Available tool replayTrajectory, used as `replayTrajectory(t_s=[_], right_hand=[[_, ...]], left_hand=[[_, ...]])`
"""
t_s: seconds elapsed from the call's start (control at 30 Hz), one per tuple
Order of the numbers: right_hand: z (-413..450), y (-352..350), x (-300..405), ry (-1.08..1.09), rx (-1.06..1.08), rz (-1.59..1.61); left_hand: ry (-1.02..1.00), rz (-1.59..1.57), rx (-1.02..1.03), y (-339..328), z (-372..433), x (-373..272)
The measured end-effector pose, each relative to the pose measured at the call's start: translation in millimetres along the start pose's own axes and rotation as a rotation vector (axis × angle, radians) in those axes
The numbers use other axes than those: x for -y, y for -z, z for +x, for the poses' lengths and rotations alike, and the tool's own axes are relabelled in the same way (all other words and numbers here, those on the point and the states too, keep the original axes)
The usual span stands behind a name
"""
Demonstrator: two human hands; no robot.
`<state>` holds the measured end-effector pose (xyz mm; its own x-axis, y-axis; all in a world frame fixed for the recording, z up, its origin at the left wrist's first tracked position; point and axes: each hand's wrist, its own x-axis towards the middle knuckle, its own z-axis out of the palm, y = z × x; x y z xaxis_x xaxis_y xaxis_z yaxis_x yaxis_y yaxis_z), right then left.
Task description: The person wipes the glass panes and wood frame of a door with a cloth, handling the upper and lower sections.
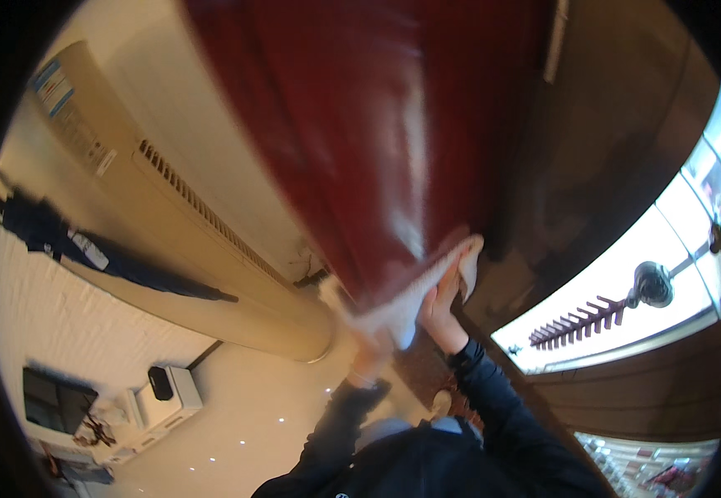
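Observation:
A white cloth (391, 311) lies against the lower end of a glossy dark red panel (360, 143), which rises from my hands to the top of the view. My left hand (370, 358), blurred, is at the cloth's left part, its fingers mostly hidden; whether they grip it cannot be told. My right hand (443, 308) presses the cloth's right part to the panel, fingers stretched upward along it, and a corner of the cloth hangs over beyond them. Both arms wear dark sleeves.
Left of the panel stands a tall beige floor-standing air conditioner (211, 243), with a folded dark umbrella (130, 267) beside it. A white cabinet (171, 404) and a dark screen (59, 398) are at lower left. To the right is a bright window (584, 292) with a handle-like metal fitting (653, 284).

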<state>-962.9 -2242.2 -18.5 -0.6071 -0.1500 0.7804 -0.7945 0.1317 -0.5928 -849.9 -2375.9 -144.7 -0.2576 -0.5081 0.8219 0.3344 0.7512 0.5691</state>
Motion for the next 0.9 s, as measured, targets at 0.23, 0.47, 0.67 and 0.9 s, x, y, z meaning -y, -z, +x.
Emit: replayTrajectory(t_s=[0.23,0.47,0.67,0.9], right_hand=[[-28.4,44.2,11.5,-0.094,0.399,-0.149],[88.8,40.6,106.4,0.682,0.535,-0.153],[173.3,32.0,194.2,0.67,0.062,-0.213],[83.3,15.9,110.1,0.558,0.22,-0.126]], left_hand=[[0.181,0.098,0.629,3.6,29.4,-94.1],[0.475,-0.398,0.262,7.3,80.7,-146.5],[0.141,-0.262,0.092,-12.5,177.4,-190.5],[0.192,-0.16,0.109,-34.5,136.1,-183.6]])
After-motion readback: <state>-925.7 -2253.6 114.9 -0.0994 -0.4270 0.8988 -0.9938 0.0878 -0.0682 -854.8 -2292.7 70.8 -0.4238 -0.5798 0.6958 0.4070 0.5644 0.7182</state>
